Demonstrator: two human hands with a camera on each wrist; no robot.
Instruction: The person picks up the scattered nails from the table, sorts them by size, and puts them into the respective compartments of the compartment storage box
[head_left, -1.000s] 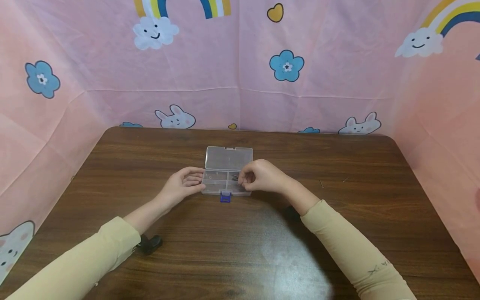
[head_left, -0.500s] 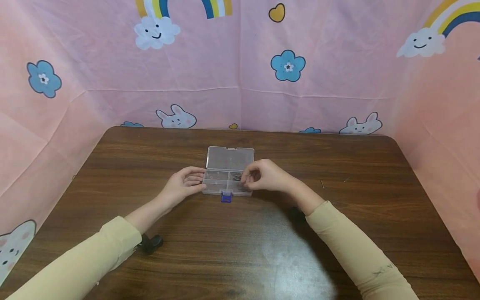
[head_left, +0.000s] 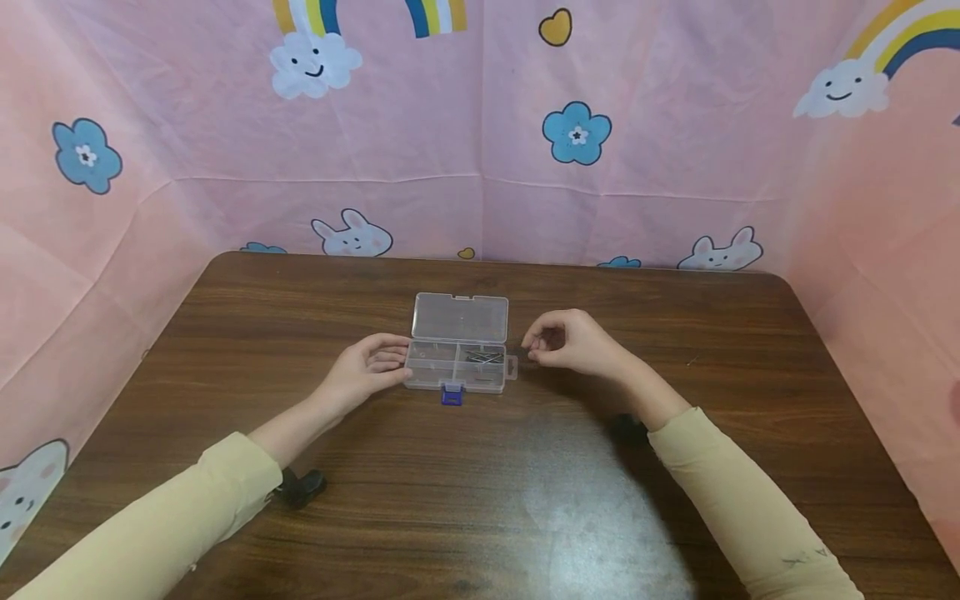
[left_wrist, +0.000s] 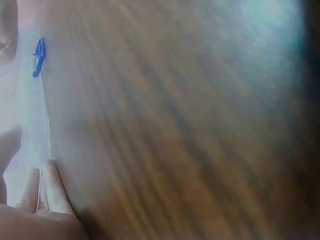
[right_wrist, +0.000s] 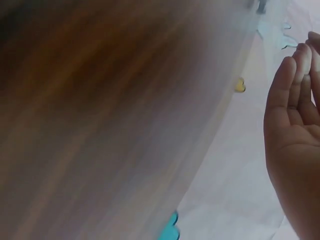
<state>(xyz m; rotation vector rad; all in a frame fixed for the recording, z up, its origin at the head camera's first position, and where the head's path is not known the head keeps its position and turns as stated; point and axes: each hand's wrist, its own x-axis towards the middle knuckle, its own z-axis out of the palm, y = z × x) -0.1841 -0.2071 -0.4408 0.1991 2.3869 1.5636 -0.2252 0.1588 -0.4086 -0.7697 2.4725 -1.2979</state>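
A clear plastic compartment box (head_left: 431, 375) lies on the table with its lid (head_left: 461, 318) raised at the back and a blue latch (head_left: 452, 395) in front. My left hand (head_left: 363, 368) holds the box's left end between thumb and fingers; the left wrist view shows its fingertips along the box edge. Several thin metal pins, nail-like, form a pile (head_left: 484, 357) in the back right compartment. Just right of the box my right hand (head_left: 573, 340) hovers apart from it, fingers loosely bent. Nothing shows between its fingers in either view; the right wrist view cuts off some fingertips.
A thin pin (head_left: 692, 360) lies on the brown wooden table (head_left: 480, 500) to the right. Dark camera mounts (head_left: 300, 487) hang under both wrists. Pink printed cloth (head_left: 420, 133) stands behind the table and at both sides.
My right hand has moved right, from over the box's right compartments to beside it, uncovering the pins and the end tab. The nearer loose pin is now hidden by it. My left hand stays put.
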